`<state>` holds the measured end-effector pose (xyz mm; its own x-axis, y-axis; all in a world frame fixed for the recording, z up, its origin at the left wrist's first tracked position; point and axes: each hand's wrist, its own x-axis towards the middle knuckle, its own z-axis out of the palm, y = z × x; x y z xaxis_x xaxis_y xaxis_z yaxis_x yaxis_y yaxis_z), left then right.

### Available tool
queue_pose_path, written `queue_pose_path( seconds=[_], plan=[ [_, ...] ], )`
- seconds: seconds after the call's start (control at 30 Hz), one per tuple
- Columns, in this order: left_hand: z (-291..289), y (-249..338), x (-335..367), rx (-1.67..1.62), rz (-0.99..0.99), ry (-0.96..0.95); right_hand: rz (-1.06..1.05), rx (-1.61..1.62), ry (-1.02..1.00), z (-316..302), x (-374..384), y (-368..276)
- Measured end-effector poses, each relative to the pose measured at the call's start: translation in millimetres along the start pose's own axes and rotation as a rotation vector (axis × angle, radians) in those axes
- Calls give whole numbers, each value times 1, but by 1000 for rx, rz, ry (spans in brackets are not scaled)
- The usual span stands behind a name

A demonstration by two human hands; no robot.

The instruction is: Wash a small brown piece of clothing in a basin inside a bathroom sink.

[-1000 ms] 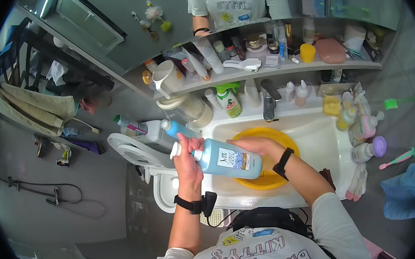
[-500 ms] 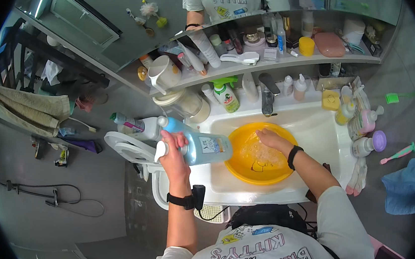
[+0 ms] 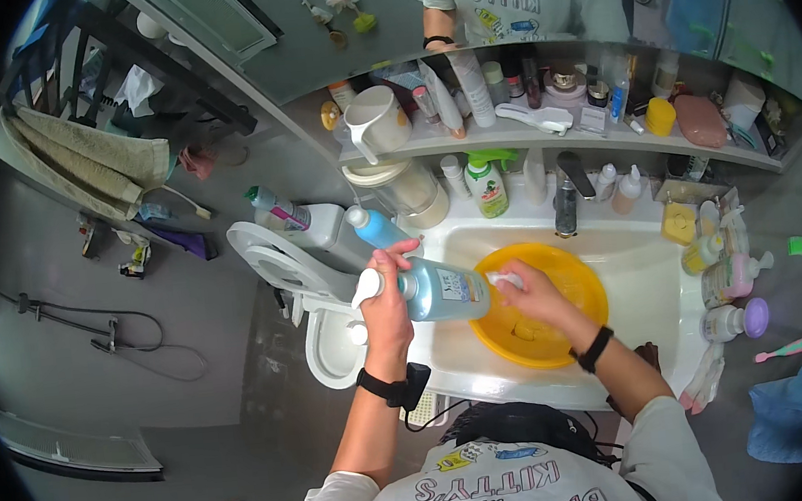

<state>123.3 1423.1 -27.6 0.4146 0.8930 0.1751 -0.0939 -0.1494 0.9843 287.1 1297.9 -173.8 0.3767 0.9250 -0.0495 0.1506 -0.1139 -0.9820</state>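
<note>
- Two bare hands are at work over the sink [image 3: 659, 274], near the middle of the frame, each with a black strap at the wrist.
- The left hand [image 3: 389, 308] is wrapped firmly round the neck end of a big pump bottle [image 3: 436, 295], just left of the right hand at the frame's centre.
- That bottle is a handsome pale blue, a bit see-through, broad and smooth-sided, with rounded shoulders. A pale label [image 3: 458, 285] with a bluish print sits on the side I can see.
- It's tipped well over, nearly on its side: the white pump head [image 3: 366, 288] points left and the base points right, overlapping the left rim of the yellow basin [image 3: 579, 272] as I look at it. Whether they touch, I can't tell.
- The right hand [image 3: 543, 300] is over the basin, fingers bent, with something small and white [image 3: 508, 281] at the fingertips. Foam or cloth, I can't say, nor how tightly it's held.
- The basin is round, bright yellow and glossy, sitting in the left half of the white sink, with a dark line drawing on its inside.
- Up from the left hand, a second blue bottle [image 3: 375, 226] with a white top stands near a lidded container [image 3: 405, 192]; a green-topped spray bottle [image 3: 487, 189] and the faucet [image 3: 566, 206] are further right.
</note>
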Motion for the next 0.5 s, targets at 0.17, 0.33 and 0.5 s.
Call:
queue_pose_path(
  seconds=[0.17,0.33,0.5],
  plan=[
    [20,-5,-5,142,19,-160,-616,-53,182,48,-36,-98],
    [33,-4,-4,-16,-58,-251,-703,-232,359,54,-9,-107],
    [31,-5,9,-49,-48,-349,-679,-170,411,39,10,-126]
  ],
)
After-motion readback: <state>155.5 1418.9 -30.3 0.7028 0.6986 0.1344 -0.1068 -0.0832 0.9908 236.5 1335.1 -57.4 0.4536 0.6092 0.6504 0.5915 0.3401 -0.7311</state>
